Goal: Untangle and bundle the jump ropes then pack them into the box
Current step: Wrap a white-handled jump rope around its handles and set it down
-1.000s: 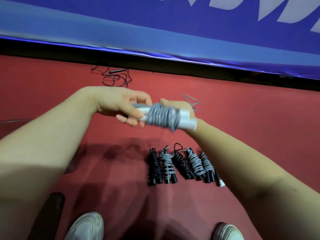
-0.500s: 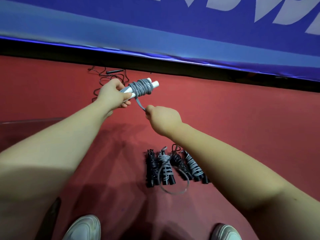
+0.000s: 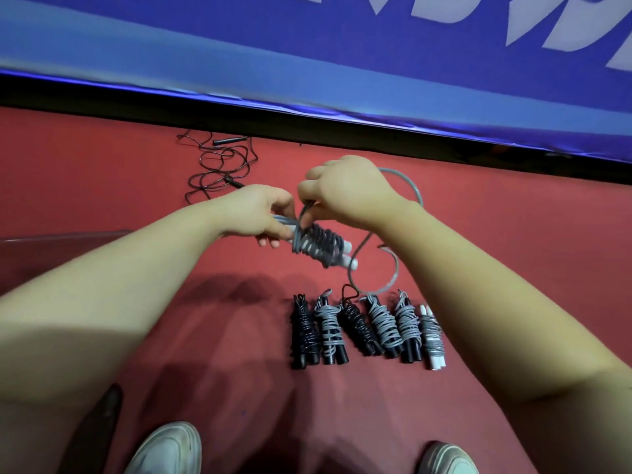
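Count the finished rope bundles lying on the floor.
6, one row, left to right: black, grey, black, grey, grey, white-handled grey; right arm may hide more.

Red floor (image 3: pixel 102 186) bears bundled ropes (image 3: pixel 367 331), loose rope (image 3: pixel 219 165).

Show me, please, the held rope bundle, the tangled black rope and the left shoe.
held rope bundle (image 3: pixel 319 246), head view, grey coils.
tangled black rope (image 3: pixel 229 140), head view, far handle.
left shoe (image 3: pixel 167 449), head view, toe.
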Demonstrator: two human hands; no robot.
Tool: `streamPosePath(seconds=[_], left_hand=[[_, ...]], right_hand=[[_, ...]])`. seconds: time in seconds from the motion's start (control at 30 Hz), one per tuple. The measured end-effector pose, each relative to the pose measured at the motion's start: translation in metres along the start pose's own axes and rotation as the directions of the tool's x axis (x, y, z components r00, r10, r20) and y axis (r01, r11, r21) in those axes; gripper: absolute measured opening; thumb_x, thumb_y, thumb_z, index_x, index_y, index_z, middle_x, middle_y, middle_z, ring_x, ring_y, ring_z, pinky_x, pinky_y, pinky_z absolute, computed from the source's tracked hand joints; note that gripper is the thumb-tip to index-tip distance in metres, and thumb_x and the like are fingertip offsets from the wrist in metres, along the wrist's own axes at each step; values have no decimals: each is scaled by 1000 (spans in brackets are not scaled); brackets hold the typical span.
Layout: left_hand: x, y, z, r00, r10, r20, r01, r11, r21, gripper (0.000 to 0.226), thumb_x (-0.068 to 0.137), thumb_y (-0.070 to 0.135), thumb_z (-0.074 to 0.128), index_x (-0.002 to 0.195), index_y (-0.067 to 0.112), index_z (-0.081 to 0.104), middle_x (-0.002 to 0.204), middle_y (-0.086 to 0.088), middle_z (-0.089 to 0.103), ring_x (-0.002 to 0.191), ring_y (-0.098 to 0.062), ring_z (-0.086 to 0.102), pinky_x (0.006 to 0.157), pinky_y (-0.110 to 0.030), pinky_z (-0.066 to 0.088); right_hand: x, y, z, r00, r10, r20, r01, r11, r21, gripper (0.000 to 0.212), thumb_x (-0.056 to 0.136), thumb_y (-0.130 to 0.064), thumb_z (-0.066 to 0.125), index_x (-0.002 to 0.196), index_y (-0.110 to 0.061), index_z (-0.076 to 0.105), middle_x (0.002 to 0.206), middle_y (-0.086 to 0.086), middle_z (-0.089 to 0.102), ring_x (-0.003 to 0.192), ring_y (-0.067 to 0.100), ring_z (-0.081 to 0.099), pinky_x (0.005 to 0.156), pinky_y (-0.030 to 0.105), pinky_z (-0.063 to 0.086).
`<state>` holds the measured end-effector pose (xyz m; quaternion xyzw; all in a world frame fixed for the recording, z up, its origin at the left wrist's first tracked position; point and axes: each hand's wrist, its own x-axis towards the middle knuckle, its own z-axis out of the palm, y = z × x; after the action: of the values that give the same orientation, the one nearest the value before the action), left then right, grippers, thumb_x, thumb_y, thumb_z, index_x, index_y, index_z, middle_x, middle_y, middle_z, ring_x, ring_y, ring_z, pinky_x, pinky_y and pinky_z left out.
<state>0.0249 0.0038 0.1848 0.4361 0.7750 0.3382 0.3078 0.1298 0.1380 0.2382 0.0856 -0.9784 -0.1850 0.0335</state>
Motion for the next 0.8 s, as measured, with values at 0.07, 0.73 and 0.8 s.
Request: streamPosePath(seconds=[0.07,0.73,0.8], left_hand=[[-4,6,1,995,17,97,-15,1000,-18,15,82,-4,67,83,8,58,72,-1,66,53,-7,63,47,-17,47],[5,27,-1,921,-268,-283,-60,619,-783,16,93,1,54,81,10,48,72,-12,56,54,-9,56,39,-12,39],[8,19,-6,858,-342,-384,-93,631,-771,17,95,1,51,81,9,47,73,-12,55,58,-11,54,39,-12,39]], right_hand=[[-7,7,6,1000,5,8,-5,999,33,51,82,-61,50,104,-16,63,103,4,61,96,28,59,61,30,28],[-25,-29,105,833,518,194,-535,666,520,25,101,-30,34,110,-9,46,95,18,59,83,36,54,66,37,35],[-28,-36,110,830,484,276,-557,695,455,19,101,-26,33,108,-13,44,89,15,56,75,32,49,61,34,30]])
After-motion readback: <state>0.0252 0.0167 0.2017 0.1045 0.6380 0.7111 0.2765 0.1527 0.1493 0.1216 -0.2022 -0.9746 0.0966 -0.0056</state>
